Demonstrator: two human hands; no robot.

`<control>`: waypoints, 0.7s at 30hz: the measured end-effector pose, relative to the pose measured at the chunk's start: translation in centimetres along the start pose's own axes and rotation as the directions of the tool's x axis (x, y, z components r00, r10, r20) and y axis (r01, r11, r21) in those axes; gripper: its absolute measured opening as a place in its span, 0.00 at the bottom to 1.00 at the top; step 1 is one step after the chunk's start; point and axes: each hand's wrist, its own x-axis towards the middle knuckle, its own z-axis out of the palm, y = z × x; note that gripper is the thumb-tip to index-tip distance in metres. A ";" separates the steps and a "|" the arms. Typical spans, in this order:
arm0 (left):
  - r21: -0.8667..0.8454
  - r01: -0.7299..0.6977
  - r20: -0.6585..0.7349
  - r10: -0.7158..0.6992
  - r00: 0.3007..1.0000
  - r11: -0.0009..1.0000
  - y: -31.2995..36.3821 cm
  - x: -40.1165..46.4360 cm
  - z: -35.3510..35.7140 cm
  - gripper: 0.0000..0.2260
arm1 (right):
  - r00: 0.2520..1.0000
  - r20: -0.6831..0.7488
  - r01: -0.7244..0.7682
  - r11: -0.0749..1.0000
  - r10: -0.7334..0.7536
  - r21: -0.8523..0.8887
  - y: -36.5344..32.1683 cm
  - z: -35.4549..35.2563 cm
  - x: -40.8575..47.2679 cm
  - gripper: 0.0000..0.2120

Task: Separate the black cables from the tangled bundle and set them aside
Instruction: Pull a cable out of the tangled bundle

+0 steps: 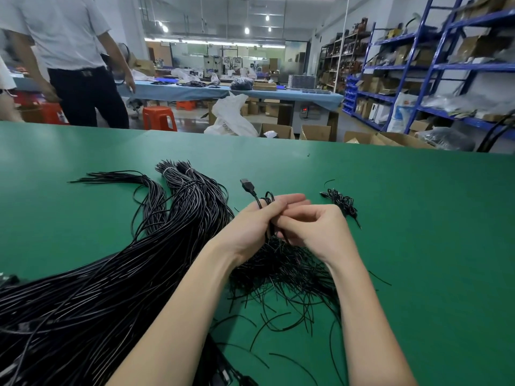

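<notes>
Your left hand point(260, 218) is curled shut around one black cable point(266, 200), which loops over the fingers point(281, 200) and runs out past the fingertips, up and to the left, ending in a USB plug point(247, 185) that hangs clear of the table point(418, 218). Your right hand point(317, 229) is closed too, its fingertips point(284, 225) pinching at the same cable just below your left palm, where the strand drops down toward you into the tangled bundle point(281, 271) lying directly under both wrists. So the cable's long axis runs from the plug, away from your fingers, back through your grip and down into the tangle; the free end is far, the caught end is near. Judging from this, the coming pull should go along that line, away from you, with the left hand leading since it holds the loop. A small set-aside clump point(341, 201) lies just beyond your right knuckles, closer to that hand. The long tied bunches point(184, 196) lie off past your left fingers.
</notes>
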 end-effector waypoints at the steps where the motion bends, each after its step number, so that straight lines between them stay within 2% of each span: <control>1: 0.028 0.003 0.007 -0.003 1.000 1.000 0.0 0.0 0.0 0.17 | 1.000 -0.005 0.004 1.000 -0.004 -0.022 0.1 -0.1 -0.1 0.03; 3: 0.130 -0.003 0.008 0.002 1.000 0.992 -0.1 -0.1 -0.1 0.16 | 1.000 -0.012 0.002 0.995 -0.003 -0.095 0.3 -0.4 -0.1 0.04; 6: 0.303 -0.006 0.046 -0.008 0.999 0.953 0.2 -0.4 -0.3 0.16 | 1.000 0.001 0.001 0.899 0.000 -0.438 0.2 -2.2 -0.2 0.07; 7: 0.345 -0.009 0.073 -0.017 0.997 0.939 0.5 -0.5 -0.4 0.16 | 1.000 0.030 0.013 0.877 0.002 -0.481 -0.1 -3.1 -0.3 0.07; 9: 0.364 -0.040 0.130 -0.009 0.991 0.930 1.6 -0.8 -0.6 0.16 | 0.996 0.065 0.080 0.896 -0.057 -0.436 -0.7 -4.2 -0.3 0.07; 12: 0.320 -0.062 0.193 -0.001 0.981 0.946 3.3 -1.3 -1.1 0.17 | 0.974 -0.076 0.180 0.929 -0.215 -0.323 -0.8 -3.4 -0.2 0.17; 14: 0.366 -0.031 0.221 -0.054 0.974 0.930 3.8 -1.7 -1.8 0.18 | 0.957 -0.131 0.222 0.944 -0.258 -0.244 -1.0 -2.3 -0.2 0.19; 16: 0.449 0.026 0.270 -0.163 0.949 0.893 3.8 -2.2 -2.2 0.18 | 0.956 -0.128 0.241 0.954 -0.266 -0.180 -1.6 -1.7 0.0 0.19; 18: 0.524 0.024 0.343 -0.236 0.909 0.852 3.5 -2.5 -1.6 0.16 | 0.985 0.045 0.169 0.975 -0.165 -0.142 -2.4 -1.4 0.1 0.22; 20: 0.541 -0.028 0.388 -0.220 0.895 0.840 3.2 -2.6 -0.8 0.11 | 0.952 0.303 0.074 0.991 -0.037 -0.111 -2.3 -0.4 -0.4 0.23; 21: 0.537 -0.055 0.403 -0.199 0.893 0.842 3.1 -2.5 -0.6 0.09 | 0.930 0.367 0.047 0.995 -0.009 -0.093 -2.1 0.0 -0.6 0.23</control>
